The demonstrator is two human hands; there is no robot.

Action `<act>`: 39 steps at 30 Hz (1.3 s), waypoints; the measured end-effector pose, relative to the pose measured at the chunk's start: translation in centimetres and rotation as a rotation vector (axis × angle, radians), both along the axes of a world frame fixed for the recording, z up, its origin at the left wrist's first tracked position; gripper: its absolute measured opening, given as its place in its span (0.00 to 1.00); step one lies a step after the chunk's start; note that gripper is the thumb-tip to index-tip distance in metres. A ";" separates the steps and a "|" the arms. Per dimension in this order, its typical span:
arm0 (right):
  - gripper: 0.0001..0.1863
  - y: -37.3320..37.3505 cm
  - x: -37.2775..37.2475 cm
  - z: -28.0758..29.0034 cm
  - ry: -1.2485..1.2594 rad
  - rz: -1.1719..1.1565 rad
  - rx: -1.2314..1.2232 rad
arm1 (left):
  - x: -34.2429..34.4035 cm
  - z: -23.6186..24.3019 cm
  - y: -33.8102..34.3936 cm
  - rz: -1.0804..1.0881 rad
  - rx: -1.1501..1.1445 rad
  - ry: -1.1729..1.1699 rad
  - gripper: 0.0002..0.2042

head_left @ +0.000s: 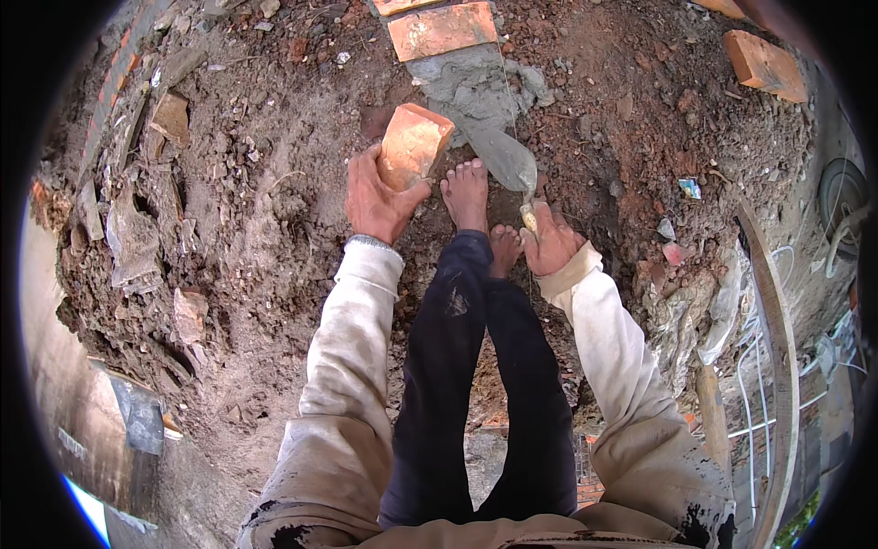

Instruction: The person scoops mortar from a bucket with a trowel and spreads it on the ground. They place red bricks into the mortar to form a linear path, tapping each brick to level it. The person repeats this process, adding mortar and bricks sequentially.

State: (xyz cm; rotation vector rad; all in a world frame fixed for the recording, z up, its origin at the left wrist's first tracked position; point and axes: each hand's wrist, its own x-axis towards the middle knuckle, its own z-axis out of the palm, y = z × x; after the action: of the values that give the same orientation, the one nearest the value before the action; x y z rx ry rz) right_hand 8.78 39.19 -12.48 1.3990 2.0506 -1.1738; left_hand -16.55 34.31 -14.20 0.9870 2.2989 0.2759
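By the fingers of the left hand [375,203], an orange brick [414,146] is gripped, tilted, near the bare feet [466,194]. By the fingers of the right hand [554,242], a trowel [506,161] is grasped at its handle, its blade pointed toward grey mortar [471,87]; whether blade and mortar touch cannot be told. Beyond the mortar, laid bricks [445,32] are seen in line. At the far right, a loose brick [765,66] is seen on the soil [631,119].
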 end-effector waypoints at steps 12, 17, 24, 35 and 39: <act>0.27 4.8 -2.7 -2.7 -0.219 0.084 0.082 | 0.8 3.4 -5.0 0.105 0.036 -0.091 0.33; 0.25 3.2 -4.5 -3.2 -0.126 0.122 0.018 | 1.0 3.3 -4.3 0.115 0.089 -0.104 0.33; 0.20 0.6 -4.6 -4.7 -0.160 -0.250 0.040 | 0.1 2.2 -1.9 0.063 0.097 -0.045 0.34; 0.19 -4.5 4.2 4.6 0.098 -0.788 -0.225 | -1.7 -9.6 8.7 -0.680 0.045 0.135 0.38; 0.20 -5.8 5.9 5.1 0.127 -0.736 -0.190 | -0.1 -11.3 10.0 -0.791 -0.004 0.149 0.39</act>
State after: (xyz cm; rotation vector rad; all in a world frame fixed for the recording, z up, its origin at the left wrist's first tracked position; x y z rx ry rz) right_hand 14.68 33.43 -7.36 2.0976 1.4549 -1.7171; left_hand -16.64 44.32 -25.47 1.8548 1.8368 -0.1382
